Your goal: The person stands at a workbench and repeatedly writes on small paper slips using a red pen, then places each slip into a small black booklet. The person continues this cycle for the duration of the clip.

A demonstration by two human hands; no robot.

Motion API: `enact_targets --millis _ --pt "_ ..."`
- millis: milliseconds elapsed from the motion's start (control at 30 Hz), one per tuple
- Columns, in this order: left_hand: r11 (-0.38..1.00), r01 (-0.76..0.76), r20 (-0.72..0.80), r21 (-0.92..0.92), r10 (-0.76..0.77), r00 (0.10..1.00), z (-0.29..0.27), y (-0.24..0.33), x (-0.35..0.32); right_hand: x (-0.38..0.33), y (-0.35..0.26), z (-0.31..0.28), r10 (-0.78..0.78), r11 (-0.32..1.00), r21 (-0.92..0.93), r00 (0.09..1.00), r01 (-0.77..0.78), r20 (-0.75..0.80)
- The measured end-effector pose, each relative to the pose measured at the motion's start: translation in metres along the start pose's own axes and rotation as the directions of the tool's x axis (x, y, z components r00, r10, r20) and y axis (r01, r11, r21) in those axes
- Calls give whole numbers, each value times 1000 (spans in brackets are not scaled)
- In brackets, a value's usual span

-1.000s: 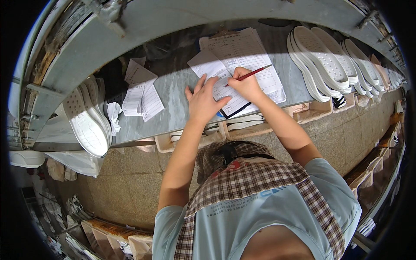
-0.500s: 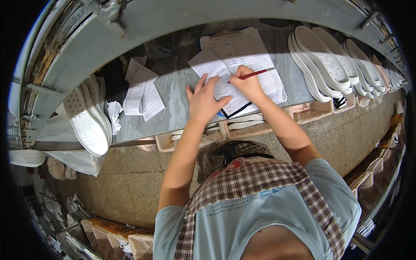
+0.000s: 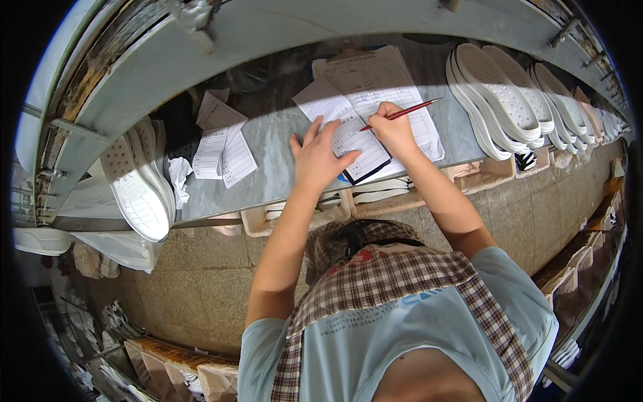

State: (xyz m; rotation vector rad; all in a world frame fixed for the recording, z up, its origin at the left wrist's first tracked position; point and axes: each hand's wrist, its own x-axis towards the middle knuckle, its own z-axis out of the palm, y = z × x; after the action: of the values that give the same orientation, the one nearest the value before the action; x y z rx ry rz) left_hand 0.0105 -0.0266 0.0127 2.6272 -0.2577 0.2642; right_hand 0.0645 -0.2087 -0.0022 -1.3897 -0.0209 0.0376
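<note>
My right hand [image 3: 394,128] grips a red pen [image 3: 407,111], its tip resting on a printed paper form [image 3: 355,137] that lies on a dark-edged pad on the grey bench top [image 3: 268,154]. My left hand [image 3: 318,155] lies flat on the same form with its fingers spread, holding the sheet down. Behind the form is a brown clipboard with more printed sheets [image 3: 367,72].
A row of white shoe soles [image 3: 499,97] stands on edge to the right, and another stack of white soles [image 3: 137,181] to the left. Loose paper slips [image 3: 222,149] and crumpled tissue [image 3: 178,171] lie between. Trays of soles [image 3: 375,194] hang under the bench edge.
The pen's tip has shifted slightly across the form as my right hand writes. My left hand stays pressed on the paper.
</note>
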Motion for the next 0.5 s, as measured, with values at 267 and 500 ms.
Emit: enact_targets --millis 267,500 --pt "1000 -21 -2 -19 21 1000 3 -3 -1 -10 16 2 -146 926 -326 977 191 158" --pt "1000 -4 7 -5 4 1000 1 -1 0 -9 14 3 -173 922 -328 977 205 124"
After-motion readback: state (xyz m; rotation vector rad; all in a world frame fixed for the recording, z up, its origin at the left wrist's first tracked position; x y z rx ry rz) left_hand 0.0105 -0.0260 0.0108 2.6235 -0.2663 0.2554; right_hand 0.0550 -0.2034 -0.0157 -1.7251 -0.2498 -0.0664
